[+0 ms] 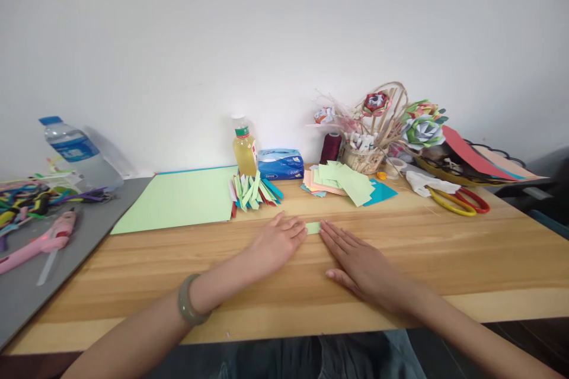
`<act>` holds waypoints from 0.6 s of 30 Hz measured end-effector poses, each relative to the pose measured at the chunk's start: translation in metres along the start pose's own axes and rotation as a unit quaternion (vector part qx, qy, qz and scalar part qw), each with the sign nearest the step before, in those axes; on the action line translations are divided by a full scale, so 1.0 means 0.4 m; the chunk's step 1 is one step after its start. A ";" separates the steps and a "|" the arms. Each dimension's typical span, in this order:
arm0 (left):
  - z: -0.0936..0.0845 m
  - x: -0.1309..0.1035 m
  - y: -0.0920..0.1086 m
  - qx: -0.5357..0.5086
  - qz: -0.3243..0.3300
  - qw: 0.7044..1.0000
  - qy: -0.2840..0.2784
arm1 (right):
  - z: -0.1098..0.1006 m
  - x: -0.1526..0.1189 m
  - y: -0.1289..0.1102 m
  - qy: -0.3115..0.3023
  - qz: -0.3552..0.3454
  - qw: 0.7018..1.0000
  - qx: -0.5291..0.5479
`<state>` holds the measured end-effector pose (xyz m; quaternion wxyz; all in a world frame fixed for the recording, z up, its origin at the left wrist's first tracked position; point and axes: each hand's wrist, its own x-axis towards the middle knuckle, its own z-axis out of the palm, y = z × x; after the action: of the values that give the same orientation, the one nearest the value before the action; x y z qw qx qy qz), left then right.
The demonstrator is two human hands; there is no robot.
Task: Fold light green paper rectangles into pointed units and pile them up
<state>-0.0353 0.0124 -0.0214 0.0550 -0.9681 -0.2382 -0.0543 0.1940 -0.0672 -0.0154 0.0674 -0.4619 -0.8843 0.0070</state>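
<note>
A small strip of light green paper (313, 228) lies flat on the wooden table, its middle showing between my two hands. My left hand (279, 241) lies palm down over the strip's left end, fingers stretched out. On the right end rest the fingertips of my right hand (355, 257), its fingers straight and the thumb apart. Whatever lies under the fingers is hidden. Behind my left hand is a bunch of folded paper pieces (249, 190) in green, teal and red. Beyond my right hand lies a pile of green paper squares (351, 182).
Large green sheets (182, 198) lie at left. A juice bottle (244, 147), tissue pack (281, 164), thread spool (330, 148) and basket with paper flowers (364, 157) line the wall. Scissors (460, 200) are at right; a pink glue gun (40, 243) and water bottle (80, 151) at far left.
</note>
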 end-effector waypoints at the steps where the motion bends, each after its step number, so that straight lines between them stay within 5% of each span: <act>1: -0.001 -0.006 -0.003 -0.005 0.001 1.000 0.000 | -0.001 -0.006 0.006 0.008 -0.001 1.000 -0.007; 6: -0.005 -0.027 -0.004 -0.013 0.020 0.999 0.031 | -0.015 -0.008 0.028 0.038 -0.015 0.998 -0.043; 11: 0.018 -0.002 0.006 0.029 0.050 0.991 0.124 | -0.018 0.034 0.041 0.101 -0.035 0.990 -0.090; 18: 0.013 0.049 -0.003 0.072 0.067 0.980 0.171 | -0.029 0.079 0.049 0.086 -0.083 0.981 -0.151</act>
<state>-0.0181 0.0230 -0.0239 0.1682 -0.9517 -0.1636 -0.1982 0.1936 -0.0307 -0.0019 0.0734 -0.3905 -0.9014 -0.1718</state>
